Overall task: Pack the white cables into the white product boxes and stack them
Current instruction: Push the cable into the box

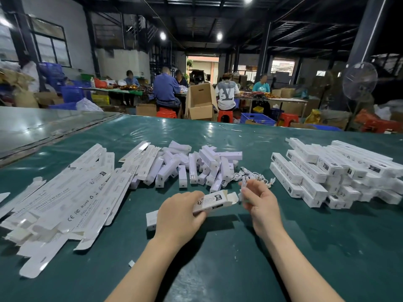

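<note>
My left hand [178, 216] grips a long white product box [214, 202] lying across the green table, its right end flap open. My right hand [258, 203] sits just right of that open end and pinches a small white cable piece [244, 184] between thumb and fingers. A loose tangle of white cables [254, 176] lies on the table just beyond my right hand. A stack of closed white boxes [335, 173] stands at the right.
Flat unfolded white cartons [65, 197] are heaped at the left. A pile of small white inner pieces [192, 166] lies in the middle. The green table [218, 258] is bare near me. Several people sit at tables far behind, beside cardboard boxes and a fan [359, 80].
</note>
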